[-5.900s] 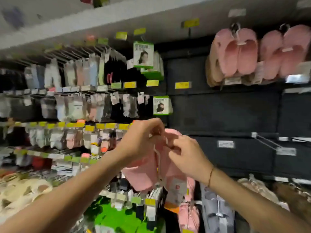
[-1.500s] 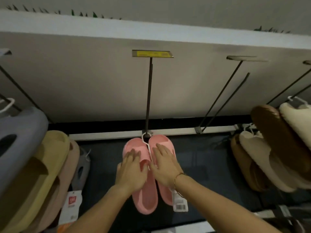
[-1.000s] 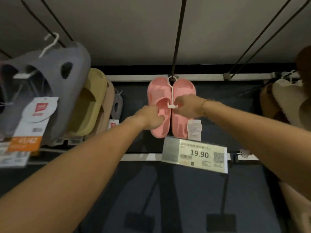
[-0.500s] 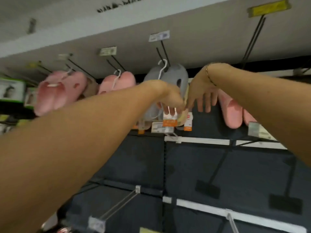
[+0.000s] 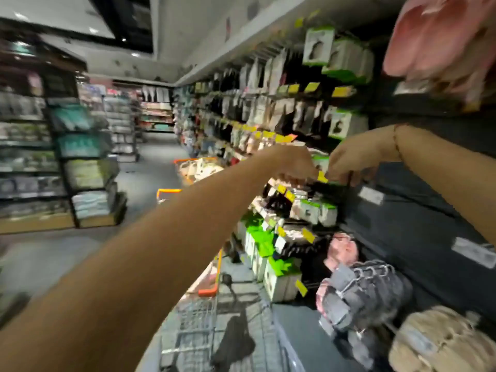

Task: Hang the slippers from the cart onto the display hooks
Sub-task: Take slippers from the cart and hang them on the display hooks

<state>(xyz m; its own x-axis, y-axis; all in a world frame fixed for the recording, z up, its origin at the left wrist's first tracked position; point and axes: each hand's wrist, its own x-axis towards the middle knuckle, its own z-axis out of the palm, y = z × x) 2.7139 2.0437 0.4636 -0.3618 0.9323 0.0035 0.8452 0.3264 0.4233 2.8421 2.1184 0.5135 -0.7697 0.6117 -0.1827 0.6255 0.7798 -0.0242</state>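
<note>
Pink slippers [image 5: 440, 36] hang at the display's top right corner; grey slippers [image 5: 367, 294] hang low on the display. The wire cart [image 5: 204, 312] stands below. Left hand [image 5: 292, 165] and right hand [image 5: 354, 162] hover mid-display, fingers curled, holding nothing discernible through the blur.

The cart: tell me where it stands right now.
In the head view the cart stands low in the middle, under the left forearm, its orange-trimmed rim against the foot of the shelving with green boxes; grey slippers hang to its right.
</note>
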